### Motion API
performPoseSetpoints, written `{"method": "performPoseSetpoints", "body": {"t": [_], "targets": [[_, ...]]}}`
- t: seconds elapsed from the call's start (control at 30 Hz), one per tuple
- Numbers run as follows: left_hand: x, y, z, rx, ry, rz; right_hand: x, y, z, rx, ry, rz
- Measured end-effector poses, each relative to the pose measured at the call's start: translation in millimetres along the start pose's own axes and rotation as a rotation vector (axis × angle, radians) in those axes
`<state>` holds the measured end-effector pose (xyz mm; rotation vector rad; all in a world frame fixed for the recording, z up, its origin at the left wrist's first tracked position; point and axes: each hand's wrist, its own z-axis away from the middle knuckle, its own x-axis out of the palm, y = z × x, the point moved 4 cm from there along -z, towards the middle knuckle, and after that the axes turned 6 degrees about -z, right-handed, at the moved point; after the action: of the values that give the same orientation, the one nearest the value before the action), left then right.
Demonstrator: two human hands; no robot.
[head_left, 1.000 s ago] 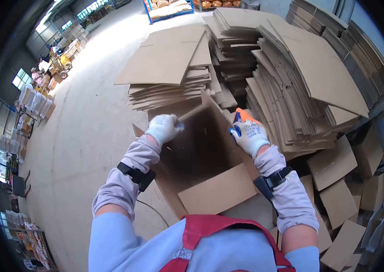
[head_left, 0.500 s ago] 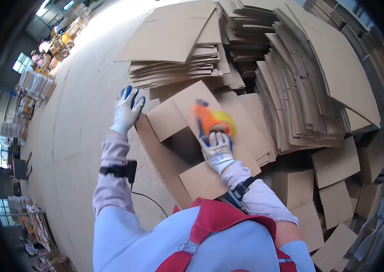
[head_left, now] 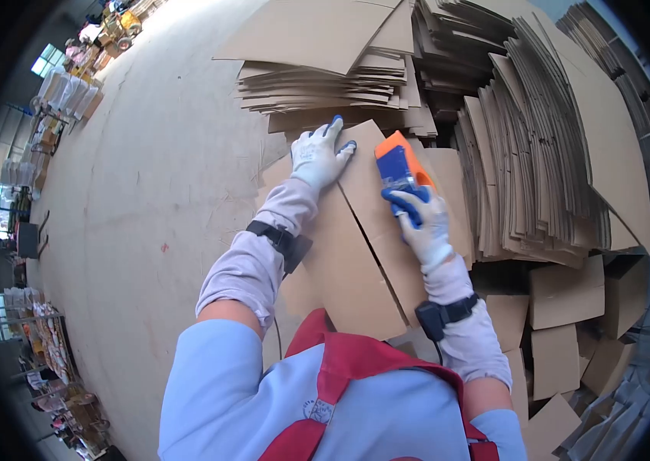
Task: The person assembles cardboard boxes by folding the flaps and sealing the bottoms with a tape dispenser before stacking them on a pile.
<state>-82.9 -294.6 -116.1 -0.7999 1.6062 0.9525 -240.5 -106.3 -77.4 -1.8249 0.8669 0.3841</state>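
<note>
A cardboard box [head_left: 330, 250] stands in front of me with its two long top flaps folded in, a dark narrow gap running between them. My left hand [head_left: 317, 156], in a white glove with blue fingertips, rests on the left flap near the far edge, fingers spread. In my gloved right hand [head_left: 429, 230] is an orange and blue tape gun [head_left: 402, 167], gripped by its handle above the right flap. The tape gun's head points away from me, close to the far end of the gap.
Flat cardboard sheets [head_left: 306, 34] are piled beyond the box. More folded cardboard [head_left: 509, 161] leans in a tall stack at the right. Below it lie several opened boxes [head_left: 567, 292]. Concrete floor [head_left: 140, 192] stretches along the left, with loaded racks [head_left: 52, 338] at its far side.
The box's flaps, partly open before, now lie folded in. My left hand has moved right onto the flap. The tape gun has turned and shifted right in my right hand.
</note>
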Motion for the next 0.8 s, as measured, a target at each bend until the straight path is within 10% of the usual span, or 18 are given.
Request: {"method": "performPoseSetpoints", "body": {"t": [0.2,0.3,0.47,0.53,0.6,0.67,0.8], "targets": [[11.6,-4.2,6.6,-0.030,0.000,0.062,-29.0,-62.8,2.8,0.201,0.031,-0.991],[38.9,-16.9,1.9,0.026,0.040,-0.177,15.6,-55.3,26.6,0.236,-0.055,-0.940],[41.4,-76.5,-24.9,-0.017,-0.090,1.072,50.2,-31.5,53.4,0.035,-0.226,-0.626],[-15.9,-80.8,-10.9,0.005,0.101,0.715,51.9,-24.6,55.4,0.229,-0.256,-0.760],[-26.0,-76.5,-0.6,0.093,0.005,0.757,52.1,-26.9,59.7,0.309,-0.219,-0.907],[-19.2,-48.8,31.4,-0.300,-1.081,1.271,55.3,-13.3,66.5,0.258,-0.263,-0.748],[-34.4,-30.2,40.4,0.076,-1.012,0.829,51.0,-22.7,59.0,0.221,-0.283,-0.742]]}}
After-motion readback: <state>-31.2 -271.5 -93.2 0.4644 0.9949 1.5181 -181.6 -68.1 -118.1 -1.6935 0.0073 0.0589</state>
